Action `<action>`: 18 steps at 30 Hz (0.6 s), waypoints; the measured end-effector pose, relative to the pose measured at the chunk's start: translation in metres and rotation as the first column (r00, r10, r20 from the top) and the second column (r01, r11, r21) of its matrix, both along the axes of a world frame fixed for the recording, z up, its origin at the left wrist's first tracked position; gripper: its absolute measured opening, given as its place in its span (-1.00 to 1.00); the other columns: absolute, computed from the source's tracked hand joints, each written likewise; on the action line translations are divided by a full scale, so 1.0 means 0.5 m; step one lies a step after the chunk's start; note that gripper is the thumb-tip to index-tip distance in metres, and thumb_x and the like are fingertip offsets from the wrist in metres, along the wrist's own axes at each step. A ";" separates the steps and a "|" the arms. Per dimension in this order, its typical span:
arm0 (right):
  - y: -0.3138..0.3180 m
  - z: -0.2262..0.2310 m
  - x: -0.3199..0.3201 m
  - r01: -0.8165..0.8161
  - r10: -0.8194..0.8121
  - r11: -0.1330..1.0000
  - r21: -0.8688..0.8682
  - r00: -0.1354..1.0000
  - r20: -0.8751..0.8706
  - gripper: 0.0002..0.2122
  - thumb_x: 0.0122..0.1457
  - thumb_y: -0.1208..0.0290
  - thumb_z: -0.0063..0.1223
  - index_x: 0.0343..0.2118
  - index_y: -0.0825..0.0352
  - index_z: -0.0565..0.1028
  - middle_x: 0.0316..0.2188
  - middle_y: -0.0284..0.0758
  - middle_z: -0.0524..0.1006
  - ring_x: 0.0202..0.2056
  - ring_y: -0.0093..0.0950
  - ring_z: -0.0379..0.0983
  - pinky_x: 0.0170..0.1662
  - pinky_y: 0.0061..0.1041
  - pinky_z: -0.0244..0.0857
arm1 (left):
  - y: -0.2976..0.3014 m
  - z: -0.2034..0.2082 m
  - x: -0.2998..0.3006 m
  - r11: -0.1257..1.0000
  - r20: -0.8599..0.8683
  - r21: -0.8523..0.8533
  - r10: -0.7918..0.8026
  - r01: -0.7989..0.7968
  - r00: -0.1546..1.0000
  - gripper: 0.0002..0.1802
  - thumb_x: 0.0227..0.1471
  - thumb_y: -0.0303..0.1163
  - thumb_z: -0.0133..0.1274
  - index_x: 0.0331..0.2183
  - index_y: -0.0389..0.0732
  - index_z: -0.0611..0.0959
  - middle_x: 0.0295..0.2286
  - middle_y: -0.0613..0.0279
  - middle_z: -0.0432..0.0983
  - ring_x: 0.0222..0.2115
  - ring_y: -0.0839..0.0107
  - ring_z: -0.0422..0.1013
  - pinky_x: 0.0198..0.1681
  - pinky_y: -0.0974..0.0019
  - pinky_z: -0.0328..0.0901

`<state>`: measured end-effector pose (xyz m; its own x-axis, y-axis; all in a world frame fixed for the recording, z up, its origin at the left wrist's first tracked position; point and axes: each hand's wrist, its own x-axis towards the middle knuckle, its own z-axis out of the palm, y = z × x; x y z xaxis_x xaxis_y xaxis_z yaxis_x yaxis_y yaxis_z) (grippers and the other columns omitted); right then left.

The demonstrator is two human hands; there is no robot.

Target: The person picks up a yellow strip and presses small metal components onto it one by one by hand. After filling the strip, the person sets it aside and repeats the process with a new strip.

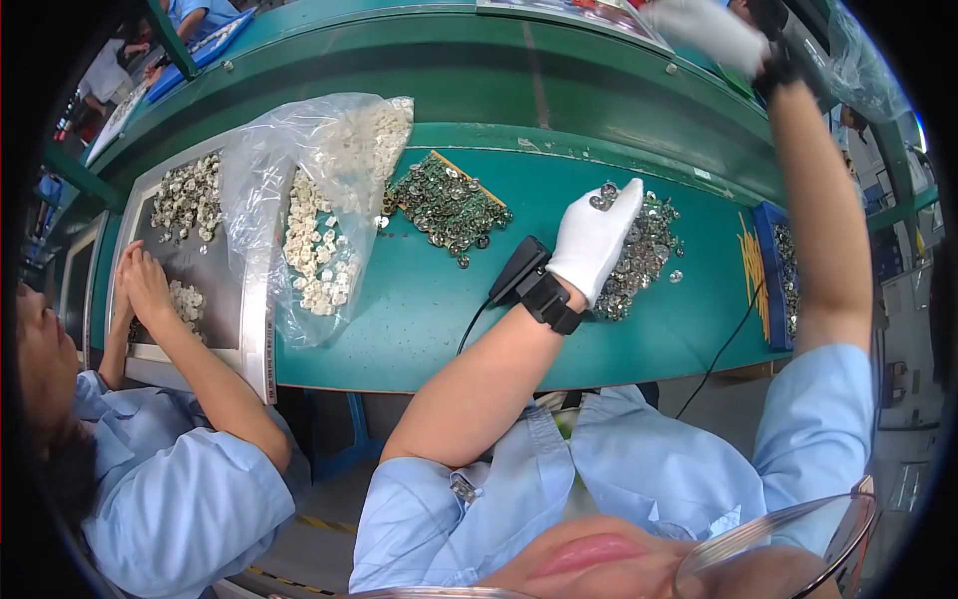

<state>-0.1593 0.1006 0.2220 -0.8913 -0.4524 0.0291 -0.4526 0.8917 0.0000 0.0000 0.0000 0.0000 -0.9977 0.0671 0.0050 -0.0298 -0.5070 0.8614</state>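
**Left glove at the shiny disc pile, right glove up and blurred**

Left hand (591,245): white fabric glove, fine matte texture, at the left side of a loose pile of discs (644,255). Fingers partly curled, thumb extended toward the far edge. One or two glossy discs show at the fingers; can't tell if they're gripped or just behind. Pile is small, round, silvery, reflective pieces, spread on the smooth green worktop (439,334), ragged at the edges.

Right hand (714,38): also white-gloved, raised at upper right above the green ledge (459,85). Motion-smeared; can't tell how open it is or whether it holds anything.

Black wrist strap (552,302) on the left arm, blocky; angular black device (521,270) just beside it.

Left of the pile, well apart: a heap of green and silver parts (444,210), flat and glinting, with a straight yellow strip (471,180) along its far edge. Next over, a crinkled clear plastic bag (254,165) with chunky, matte off-white parts (317,240).

Right of the pile: thin yellow sticks (750,265) beside a blue bin (767,235) of shiny bits.

Far left: co-worker's bare hands (148,285) over a flat grey metal tray (225,309), off-white parts clustered on it.
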 end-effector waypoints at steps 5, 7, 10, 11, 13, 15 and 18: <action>0.036 -0.208 0.271 -0.074 0.268 0.898 -0.434 0.874 0.406 -0.76 0.14 0.31 0.06 -0.26 0.39 0.48 -0.38 -0.38 0.47 -0.33 -0.61 0.36 -0.22 -0.58 0.27 | -0.031 -0.005 0.020 0.990 -0.007 -0.110 0.083 -0.083 0.997 -0.58 0.07 -0.10 0.03 -0.54 -0.31 0.53 -0.63 0.31 0.43 -0.59 0.51 0.30 -0.47 0.37 0.22; 0.063 -0.274 0.311 0.036 0.238 0.815 -0.578 0.889 0.390 -0.77 0.14 0.34 0.06 -0.25 0.41 0.47 -0.37 -0.40 0.48 -0.33 -0.63 0.37 -0.23 -0.60 0.27 | -0.021 0.009 0.028 0.990 0.007 -0.112 0.086 -0.085 0.996 -0.59 0.08 -0.13 0.03 -0.53 -0.32 0.53 -0.63 0.29 0.43 -0.57 0.54 0.31 -0.45 0.39 0.23; 0.092 -0.343 0.309 0.222 0.180 0.549 -0.806 0.910 0.374 -0.78 0.12 0.38 0.08 -0.26 0.42 0.46 -0.38 -0.43 0.47 -0.35 -0.65 0.37 -0.25 -0.63 0.26 | -0.013 0.010 0.027 0.970 0.010 -0.236 0.066 -0.062 0.998 -0.63 0.09 -0.16 0.03 -0.50 -0.32 0.55 -0.60 0.30 0.46 -0.53 0.56 0.33 -0.41 0.42 0.25; 0.102 -0.357 0.306 0.232 0.173 0.534 -0.813 0.911 0.374 -0.78 0.12 0.38 0.08 -0.26 0.42 0.46 -0.38 -0.43 0.47 -0.35 -0.65 0.37 -0.25 -0.63 0.26 | -0.011 0.009 0.026 0.955 0.015 -0.292 0.054 -0.047 0.998 -0.64 0.09 -0.18 0.03 -0.48 -0.33 0.56 -0.58 0.30 0.47 -0.51 0.57 0.34 -0.39 0.43 0.26; 0.120 -0.381 0.283 0.304 0.235 0.448 -0.841 0.867 0.439 -0.80 0.11 0.39 0.09 -0.29 0.42 0.46 -0.39 -0.44 0.47 -0.35 -0.67 0.36 -0.25 -0.65 0.25 | -0.008 0.008 0.020 0.954 0.003 -0.300 0.017 -0.015 1.000 -0.67 0.09 -0.20 0.03 -0.45 -0.32 0.57 -0.55 0.31 0.48 -0.49 0.58 0.34 -0.38 0.44 0.26; 0.131 -0.403 0.269 0.368 0.276 0.389 -0.844 0.828 0.488 -0.81 0.10 0.39 0.09 -0.30 0.41 0.47 -0.40 -0.44 0.47 -0.35 -0.68 0.36 -0.25 -0.66 0.24 | -0.010 0.000 0.020 0.957 -0.007 -0.289 -0.028 0.025 1.000 -0.71 0.09 -0.23 0.04 -0.39 -0.31 0.57 -0.51 0.32 0.50 -0.46 0.60 0.35 -0.35 0.46 0.27; 0.146 -0.412 0.276 0.454 0.317 0.294 -0.841 0.784 0.534 -0.82 0.11 0.37 0.09 -0.33 0.39 0.49 -0.39 -0.43 0.48 -0.34 -0.68 0.35 -0.22 -0.67 0.22 | -0.011 0.012 0.029 0.936 0.011 -0.349 -0.045 0.046 0.999 -0.73 0.09 -0.25 0.04 -0.35 -0.30 0.57 -0.47 0.34 0.49 -0.44 0.61 0.34 -0.33 0.48 0.26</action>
<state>-0.0211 0.1736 0.0161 -0.9164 -0.3893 -0.0926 0.0497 0.1188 -0.9917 0.0145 -0.0054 0.0058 -0.9935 0.1098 -0.0295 -0.0483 -0.1726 0.9838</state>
